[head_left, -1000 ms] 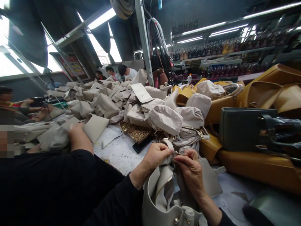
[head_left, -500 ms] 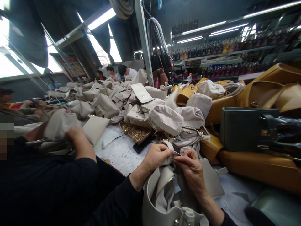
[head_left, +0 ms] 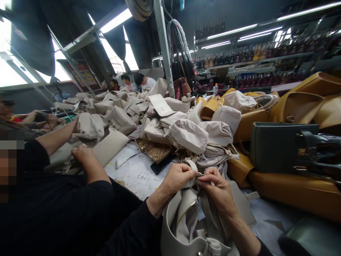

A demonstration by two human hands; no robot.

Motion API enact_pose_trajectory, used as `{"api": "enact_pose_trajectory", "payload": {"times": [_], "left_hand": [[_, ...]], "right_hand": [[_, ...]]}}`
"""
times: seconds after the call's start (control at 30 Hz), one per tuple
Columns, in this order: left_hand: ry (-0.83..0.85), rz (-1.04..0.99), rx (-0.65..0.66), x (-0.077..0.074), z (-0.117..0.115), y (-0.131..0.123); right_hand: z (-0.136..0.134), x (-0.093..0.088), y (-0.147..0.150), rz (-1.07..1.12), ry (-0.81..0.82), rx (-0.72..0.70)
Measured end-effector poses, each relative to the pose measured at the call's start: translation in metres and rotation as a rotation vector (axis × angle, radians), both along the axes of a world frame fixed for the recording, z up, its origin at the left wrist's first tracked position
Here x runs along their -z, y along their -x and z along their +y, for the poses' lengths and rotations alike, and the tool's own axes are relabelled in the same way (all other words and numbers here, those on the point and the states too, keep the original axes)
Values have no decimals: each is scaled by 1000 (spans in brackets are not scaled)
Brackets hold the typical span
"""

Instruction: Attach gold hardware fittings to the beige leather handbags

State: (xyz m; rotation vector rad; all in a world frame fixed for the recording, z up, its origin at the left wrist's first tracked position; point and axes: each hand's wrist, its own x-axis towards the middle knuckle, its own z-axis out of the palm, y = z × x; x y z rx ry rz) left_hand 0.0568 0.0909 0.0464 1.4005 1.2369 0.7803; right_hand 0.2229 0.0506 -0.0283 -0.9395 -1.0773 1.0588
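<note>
Beige bag, btm cut off, L grip pinching strap, R grip pinching item, unclear

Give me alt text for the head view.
The wearer's left hand and right hand meet at a beige strap by an open bag. Beyond them lie piled beige bags and gold bits in a tray, with mustard bags at right.

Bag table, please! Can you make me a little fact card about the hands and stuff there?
Left hand: pinches a pale strap
Right hand: thumb and finger together by the strap; anything gripped is too small to tell
Under the hands: open cream bag, zip showing
Ahead: gold-coloured bits near a dark flat thing
On the right: dark green bag among mustard bags
On the left: co-worker's hand by cream bags
</note>
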Motion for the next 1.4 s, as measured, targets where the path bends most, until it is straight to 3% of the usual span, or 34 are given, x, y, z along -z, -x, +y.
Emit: {"api": "enact_pose_trajectory", "payload": {"times": [0.23, 0.5, 0.9, 1.23, 1.4], "left_hand": [[-2, 5, -2, -4, -1, -1], [-22, 27, -10, -12, -3, -2], [-43, 62, -80, -5, -4, -3], [12, -20, -133, 1, -4, -6], [11, -49, -159, 7, -6, -7]], "right_hand": [[1, -8, 0, 64, 70, -46], [2, -17, 2, 339, 225, -183], [11, -20, 1, 177, 345, -223], [18, -15, 6, 57, 310, -193], [16, -20, 6, -87, 227, -99]]}}
